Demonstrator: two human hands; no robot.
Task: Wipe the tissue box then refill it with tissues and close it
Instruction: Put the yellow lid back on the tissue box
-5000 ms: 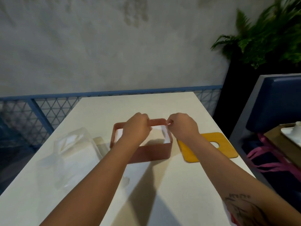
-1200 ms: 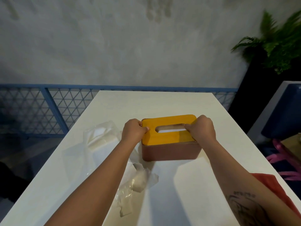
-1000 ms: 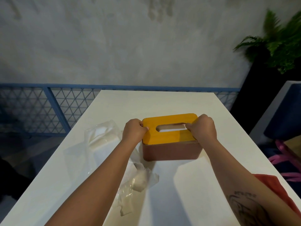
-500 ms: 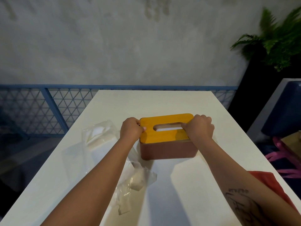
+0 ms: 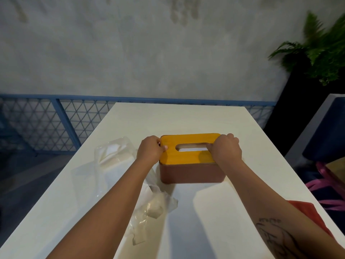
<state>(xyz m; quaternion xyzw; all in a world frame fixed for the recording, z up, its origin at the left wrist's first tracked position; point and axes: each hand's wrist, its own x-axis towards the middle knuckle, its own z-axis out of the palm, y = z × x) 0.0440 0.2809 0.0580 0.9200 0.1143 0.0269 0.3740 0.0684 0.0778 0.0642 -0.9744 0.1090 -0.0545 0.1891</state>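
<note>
Gripping yellow lid (image 5: 186, 157) at left end with curled left hand (image 5: 150, 150), at right end beside slot (image 5: 192, 147) with curled right hand (image 5: 226, 151); lid seated on tissue box (image 5: 192, 173), central on bench (image 5: 205, 221); crumpled plastic wrapper (image 5: 112, 159) toward left edge.

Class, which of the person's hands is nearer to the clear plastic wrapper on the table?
Left. The left hand grips the lid's left edge, beside the wrapper; the right hand holds the lid's opposite end.
</note>
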